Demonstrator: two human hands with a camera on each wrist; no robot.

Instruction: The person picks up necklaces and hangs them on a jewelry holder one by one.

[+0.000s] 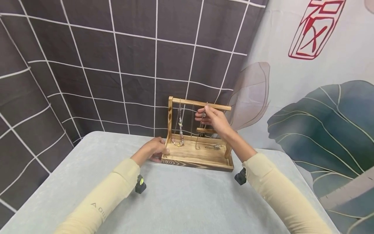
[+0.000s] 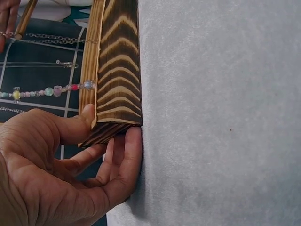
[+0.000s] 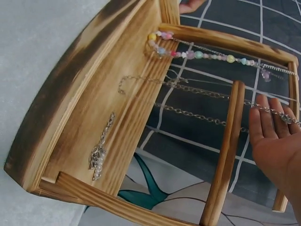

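A wooden jewelry stand (image 1: 197,165) has a shallow tray at its base and a top bar on a tall post. My left hand (image 2: 56,160) grips the tray's left end, thumb over the rim and fingers against the outside and lower edge. Up at the top bar (image 1: 187,102), my right hand (image 1: 214,118) pinches a silver chain necklace (image 3: 188,89). The chain runs across its fingers and hangs down to the tray; the thumb's contact is hidden in the right wrist view.
A colorful beaded necklace (image 1: 180,130) and a thin chain (image 1: 192,122) hang left of the right hand. A short lower bar (image 3: 223,155) juts out below it. A small heap of chain and pearls (image 3: 98,157) lies in the tray. Grey cloth (image 1: 187,198) covers the table.
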